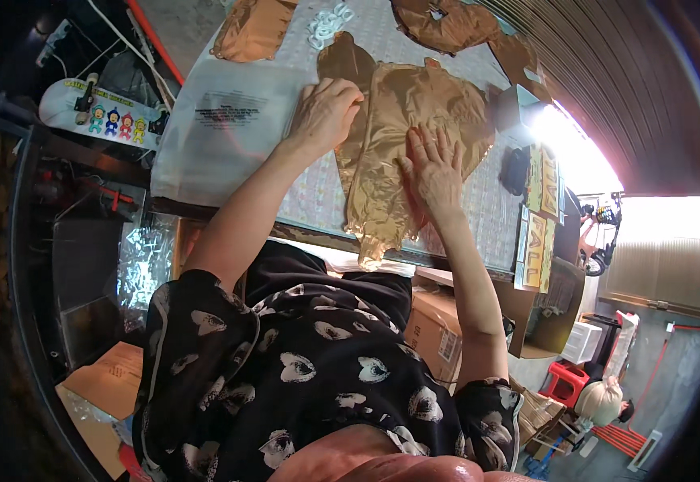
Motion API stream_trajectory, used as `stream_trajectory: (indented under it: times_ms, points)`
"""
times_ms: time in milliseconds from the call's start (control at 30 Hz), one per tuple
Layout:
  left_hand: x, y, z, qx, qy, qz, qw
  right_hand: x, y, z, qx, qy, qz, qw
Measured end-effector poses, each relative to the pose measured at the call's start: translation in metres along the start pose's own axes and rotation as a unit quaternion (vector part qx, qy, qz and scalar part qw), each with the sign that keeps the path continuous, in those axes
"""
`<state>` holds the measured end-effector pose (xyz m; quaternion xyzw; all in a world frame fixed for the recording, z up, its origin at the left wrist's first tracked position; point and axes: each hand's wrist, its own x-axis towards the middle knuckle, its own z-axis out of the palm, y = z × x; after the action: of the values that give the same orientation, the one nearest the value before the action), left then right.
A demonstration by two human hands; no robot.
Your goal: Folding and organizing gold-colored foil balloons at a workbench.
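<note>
A flat, wrinkled gold foil balloon point(390, 120) lies across the table in front of me, its narrow end hanging over the near edge. My left hand point(330, 112) has its fingers curled closed at the balloon's left part, where a darker foil section point(348, 64) lies; the fingertips are partly hidden. Flat on the balloon's right half rests my right hand point(434, 173), fingers spread. Under and beside my left forearm is a clear plastic bag point(205, 149) with dark print.
More gold foil pieces point(255, 30) point(450, 28) lie at the far side, near white plastic rings point(330, 26). A dark object point(515, 170) and a yellow printed box point(536, 249) are at the table's right. Cardboard boxes point(434, 329) stand below; a skateboard deck point(101, 112) is left.
</note>
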<state>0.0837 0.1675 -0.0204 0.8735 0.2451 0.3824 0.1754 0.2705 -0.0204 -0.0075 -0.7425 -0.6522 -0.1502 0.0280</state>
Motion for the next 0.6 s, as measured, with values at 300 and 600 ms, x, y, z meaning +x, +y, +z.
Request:
stream_trajectory:
  times_ms: [300,600]
  points:
    - [0.001,0.004,0.002,0.009,-0.030,0.006,0.999,-0.016,0.023,0.000,0.002,-0.009,0.021,1.000]
    - [-0.005,0.013,0.005,-0.028,-0.103,0.052,0.993,-0.010,0.021,0.004,0.021,-0.022,0.017,0.999]
